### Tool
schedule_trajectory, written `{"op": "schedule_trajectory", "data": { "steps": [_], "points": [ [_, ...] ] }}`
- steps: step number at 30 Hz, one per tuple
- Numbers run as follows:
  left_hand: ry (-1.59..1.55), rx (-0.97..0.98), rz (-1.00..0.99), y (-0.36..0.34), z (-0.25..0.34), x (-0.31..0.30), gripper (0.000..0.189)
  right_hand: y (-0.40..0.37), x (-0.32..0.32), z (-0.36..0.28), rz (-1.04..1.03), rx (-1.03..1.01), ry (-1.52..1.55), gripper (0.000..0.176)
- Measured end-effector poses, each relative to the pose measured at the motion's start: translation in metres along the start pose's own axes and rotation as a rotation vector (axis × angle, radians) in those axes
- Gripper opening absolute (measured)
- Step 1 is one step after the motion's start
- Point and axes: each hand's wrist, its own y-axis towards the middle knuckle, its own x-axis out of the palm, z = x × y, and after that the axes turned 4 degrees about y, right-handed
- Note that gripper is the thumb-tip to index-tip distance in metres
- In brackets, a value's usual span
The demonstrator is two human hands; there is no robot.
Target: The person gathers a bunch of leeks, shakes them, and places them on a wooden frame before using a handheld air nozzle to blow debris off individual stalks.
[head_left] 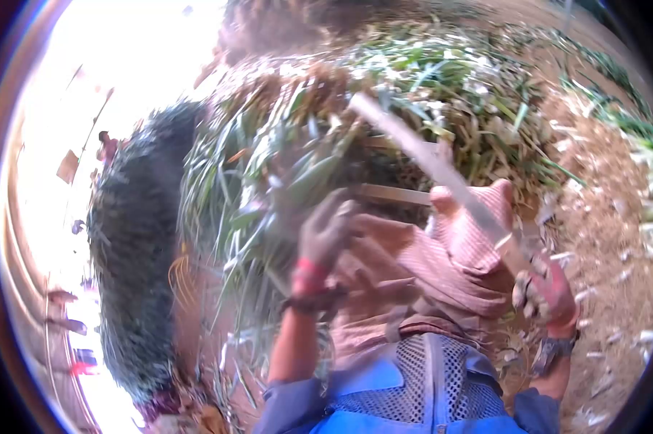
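Note:
My right hand (553, 295), in a pale and reddish glove, is closed round the handle of a long knife (442, 170). Its pale, motion-blurred blade slants up and left across the view, over the pink cloth (478, 224) on my lap. My left hand (325, 230), gloved with a red band at the wrist, is raised beside a heap of long-leaved green stalks (247, 173) that look like leeks. Blur smears its fingers, and I cannot tell whether they grip any of the leaves.
Pale wooden slats (395, 194) lie just beyond my lap. Behind them spreads a pile of cut green leaves (471, 94). Brown ground (601, 239) strewn with white scraps is on the right. A tall dark-green stack (134, 246) stands left, with a distant person (107, 147) past it.

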Motion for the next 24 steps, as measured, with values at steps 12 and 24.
{"op": "schedule_trajectory", "data": {
  "steps": [12, 24],
  "points": [
    [-0.567, -0.253, 0.315, -0.024, -0.076, -0.035, 0.020, 0.020, 0.086, 0.004, -0.547, 0.419, -0.059, 0.034],
    [-0.520, -0.254, 0.402, -0.035, -0.079, -0.063, 0.019, 0.041, 0.112, -0.018, -0.635, 0.515, -0.038, 0.044]
  ]
}}
